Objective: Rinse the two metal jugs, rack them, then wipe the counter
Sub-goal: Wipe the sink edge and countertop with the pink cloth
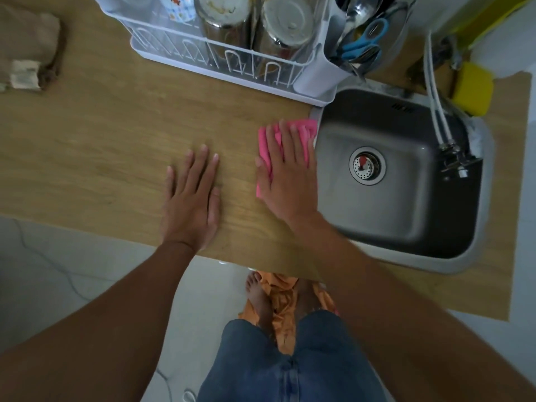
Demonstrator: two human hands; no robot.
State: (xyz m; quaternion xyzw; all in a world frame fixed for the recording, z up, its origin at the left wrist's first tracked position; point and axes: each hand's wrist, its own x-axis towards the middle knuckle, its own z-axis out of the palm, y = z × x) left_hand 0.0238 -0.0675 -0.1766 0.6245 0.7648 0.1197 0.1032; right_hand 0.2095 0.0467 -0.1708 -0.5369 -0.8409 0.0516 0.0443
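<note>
On the wooden desk (101,146), the right hand (285,175) lies flat with fingers straight, pressing a pink cloth (265,140) just beside the sink (406,227). To its left, the left hand (193,198) rests flat, fingers spread, holding nothing. Behind them, two metal jugs (223,21) stand upside down, side by side, in a white rack (185,56).

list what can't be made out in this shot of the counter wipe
All in the head view:
- pink cloth, mostly under the right hand: full shape hidden.
- one jug and the second jug: blurred, mouths hidden down in the rack.
- brown cloth: cut off by the left edge.
- cutlery: blurred, overlapping.
</note>
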